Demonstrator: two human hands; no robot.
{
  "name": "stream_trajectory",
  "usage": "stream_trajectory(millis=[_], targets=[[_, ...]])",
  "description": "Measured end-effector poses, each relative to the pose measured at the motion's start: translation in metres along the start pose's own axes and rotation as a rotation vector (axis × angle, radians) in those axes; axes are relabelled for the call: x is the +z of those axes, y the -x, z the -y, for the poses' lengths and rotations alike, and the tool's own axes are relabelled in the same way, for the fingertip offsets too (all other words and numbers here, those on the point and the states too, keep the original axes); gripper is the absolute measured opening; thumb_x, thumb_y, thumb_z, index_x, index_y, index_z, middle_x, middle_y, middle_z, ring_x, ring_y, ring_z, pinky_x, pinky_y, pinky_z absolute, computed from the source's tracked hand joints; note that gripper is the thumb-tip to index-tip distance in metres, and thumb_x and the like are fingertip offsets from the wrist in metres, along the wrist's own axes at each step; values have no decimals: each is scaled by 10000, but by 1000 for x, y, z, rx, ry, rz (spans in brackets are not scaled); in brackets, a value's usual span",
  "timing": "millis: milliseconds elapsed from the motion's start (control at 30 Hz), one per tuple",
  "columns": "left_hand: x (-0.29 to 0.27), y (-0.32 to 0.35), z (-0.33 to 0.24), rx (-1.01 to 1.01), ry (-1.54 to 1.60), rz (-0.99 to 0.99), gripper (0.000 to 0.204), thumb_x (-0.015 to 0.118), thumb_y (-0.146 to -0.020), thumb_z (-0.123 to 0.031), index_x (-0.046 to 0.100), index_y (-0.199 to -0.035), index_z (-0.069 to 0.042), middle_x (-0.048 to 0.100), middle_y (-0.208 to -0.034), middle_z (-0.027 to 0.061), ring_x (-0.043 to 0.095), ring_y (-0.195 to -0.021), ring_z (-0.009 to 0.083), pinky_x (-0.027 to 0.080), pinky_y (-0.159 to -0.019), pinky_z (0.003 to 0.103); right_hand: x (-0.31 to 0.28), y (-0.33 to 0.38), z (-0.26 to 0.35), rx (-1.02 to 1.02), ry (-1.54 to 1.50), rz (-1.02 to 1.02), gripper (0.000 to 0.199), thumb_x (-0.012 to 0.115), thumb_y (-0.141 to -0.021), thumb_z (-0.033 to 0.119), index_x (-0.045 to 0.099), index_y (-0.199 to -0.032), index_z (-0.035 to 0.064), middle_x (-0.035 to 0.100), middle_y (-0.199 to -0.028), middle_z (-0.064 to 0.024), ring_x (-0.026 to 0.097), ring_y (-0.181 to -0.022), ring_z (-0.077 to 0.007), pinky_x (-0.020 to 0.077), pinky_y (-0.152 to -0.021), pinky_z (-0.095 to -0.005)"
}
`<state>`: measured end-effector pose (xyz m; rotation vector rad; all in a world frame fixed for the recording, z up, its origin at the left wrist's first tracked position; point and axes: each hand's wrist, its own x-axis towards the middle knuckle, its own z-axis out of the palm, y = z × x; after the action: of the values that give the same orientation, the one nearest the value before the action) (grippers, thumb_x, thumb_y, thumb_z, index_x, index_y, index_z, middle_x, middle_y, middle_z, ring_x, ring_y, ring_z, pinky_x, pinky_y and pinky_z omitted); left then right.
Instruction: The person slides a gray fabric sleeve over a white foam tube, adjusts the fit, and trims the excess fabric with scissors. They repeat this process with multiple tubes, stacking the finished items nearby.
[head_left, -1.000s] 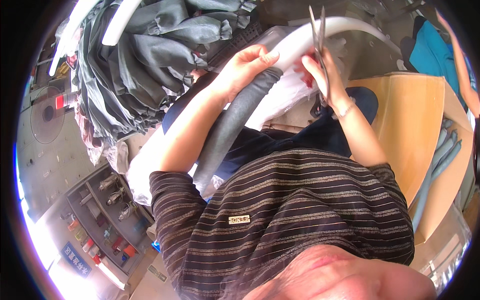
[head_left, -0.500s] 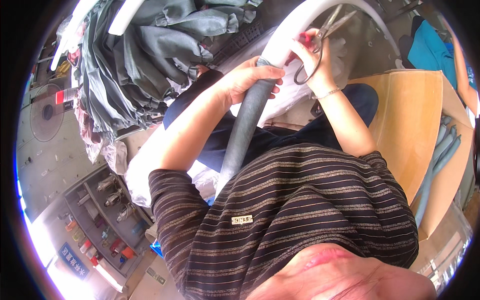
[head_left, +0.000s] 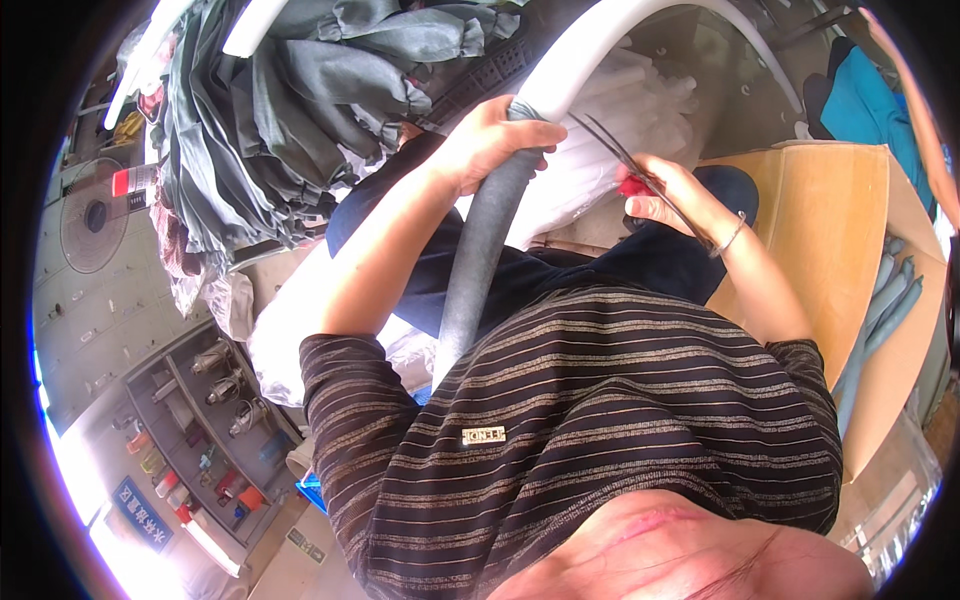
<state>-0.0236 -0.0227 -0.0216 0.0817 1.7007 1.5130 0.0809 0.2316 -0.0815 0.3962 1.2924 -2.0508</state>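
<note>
My left hand [head_left: 497,145] is wrapped round a grey fabric sleeve [head_left: 480,245] near its gathered upper end. The sleeve covers the lower length of a thick white foam-like tube [head_left: 575,60], whose bare part arches up and over to the right. At its lower end the tube reaches my striped shirt. To the right of the tube, my right hand [head_left: 672,197] grips a pair of dark metal scissors [head_left: 625,155], blades pointing up and left toward the left hand. Something red [head_left: 633,187] shows at its fingers; what it is I cannot make out.
Many grey gathered fabric sleeves [head_left: 270,110] hang at the upper left. On the right stands an open cardboard box [head_left: 800,240] with grey tubes [head_left: 885,295] inside. White translucent plastic [head_left: 640,110] lies beyond my knees. A fan [head_left: 93,215] and a shelf [head_left: 190,430] are at far left.
My right hand has drawn back, down and to the right, away from the tube, with the scissors turned to point up and left. The left hand keeps its grip, shifted slightly up and left.
</note>
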Motion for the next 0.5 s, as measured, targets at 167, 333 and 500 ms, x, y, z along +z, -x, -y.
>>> stream_trajectory(millis=[167,333,500], targets=[[7,-1,-2,-33,8,37,423,764,-788,-227,570,-1078,11,646,-920,104,639,-710,153,543,-644,283,12,-16,21,-357,763,66,461,799,-813,307,617,-1115,10,629,-950,-89,572,-869,-164,496,-820,-299],[6,1,-3,-28,18,29,434,768,-776,-219,567,-1088,6,636,-906,93,633,-735,155,541,-680,294,14,-27,42,-361,821,144,512,772,-814,421,607,-1092,25,598,-917,-78,532,-872,-153,471,-812,-297],[3,0,0,-24,71,51,429,766,-772,-205,558,-1085,3,619,-874,80,616,-709,143,530,-659,278,8,-35,43,-342,733,231,553,726,-822,514,582,-1060,35,553,-876,-56,500,-848,-157,444,-788,-302]])
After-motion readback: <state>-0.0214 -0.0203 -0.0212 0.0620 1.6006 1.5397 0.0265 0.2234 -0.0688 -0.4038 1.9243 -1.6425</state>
